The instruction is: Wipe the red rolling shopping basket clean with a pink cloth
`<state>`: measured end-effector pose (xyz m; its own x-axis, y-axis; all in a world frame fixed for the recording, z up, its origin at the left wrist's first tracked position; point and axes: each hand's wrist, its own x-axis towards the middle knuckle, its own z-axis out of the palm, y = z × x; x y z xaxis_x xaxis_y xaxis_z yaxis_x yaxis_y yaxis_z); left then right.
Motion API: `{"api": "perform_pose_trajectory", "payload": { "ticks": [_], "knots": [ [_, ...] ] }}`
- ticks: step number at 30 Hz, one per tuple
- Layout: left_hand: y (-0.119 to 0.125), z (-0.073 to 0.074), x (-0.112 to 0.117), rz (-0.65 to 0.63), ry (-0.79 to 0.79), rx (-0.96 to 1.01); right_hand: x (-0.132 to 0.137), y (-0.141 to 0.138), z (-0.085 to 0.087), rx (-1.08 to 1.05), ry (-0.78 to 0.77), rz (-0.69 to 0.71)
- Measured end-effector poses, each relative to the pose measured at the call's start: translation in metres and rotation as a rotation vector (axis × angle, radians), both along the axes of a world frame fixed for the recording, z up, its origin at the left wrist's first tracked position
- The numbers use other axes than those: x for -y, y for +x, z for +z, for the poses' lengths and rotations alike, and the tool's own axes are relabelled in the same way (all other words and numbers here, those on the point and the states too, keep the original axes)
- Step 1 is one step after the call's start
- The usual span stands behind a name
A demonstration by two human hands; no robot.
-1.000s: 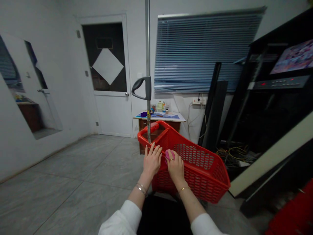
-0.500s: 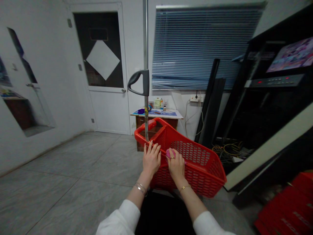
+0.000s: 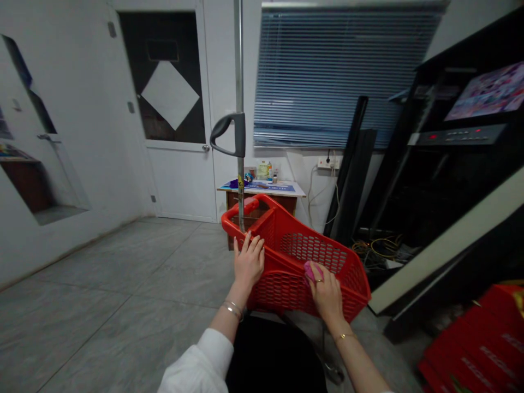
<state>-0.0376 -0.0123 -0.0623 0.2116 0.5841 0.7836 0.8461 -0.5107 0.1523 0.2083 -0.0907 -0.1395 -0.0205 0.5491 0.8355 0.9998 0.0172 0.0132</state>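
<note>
A red plastic shopping basket cart [image 3: 282, 292] with perforated sides stands tilted right in front of me. My left hand [image 3: 249, 265] rests on its near rim by the handle end, fingers stretched out and slightly apart. Further right along the same rim, my right hand [image 3: 327, 292] is closed around a pink cloth [image 3: 313, 271] and presses it to the edge. Part of the cloth is hidden under the fingers. A metal pole [image 3: 240, 76] with a grey grip [image 3: 229, 135] rises from the handle end of the cart.
Behind the cart is a small table [image 3: 286, 189] with bottles and a purple item. Black panels [image 3: 356, 174] and a pale board [image 3: 450, 245] lean at the right. Red crates [image 3: 475, 344] stand at lower right. A white door [image 3: 182, 180] is at the back left.
My right hand has slid the pink cloth rightward and a little down along the rim. My left hand stays at the handle end. The view has shifted slightly.
</note>
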Motion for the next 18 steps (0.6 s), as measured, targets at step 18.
{"api": "perform_pose_trajectory", "payload": {
  "ticks": [18],
  "knots": [
    [-0.006,0.002,0.001,-0.003,0.000,-0.045,-0.046,-0.084,0.026,-0.117,-0.010,0.002]
  ]
}}
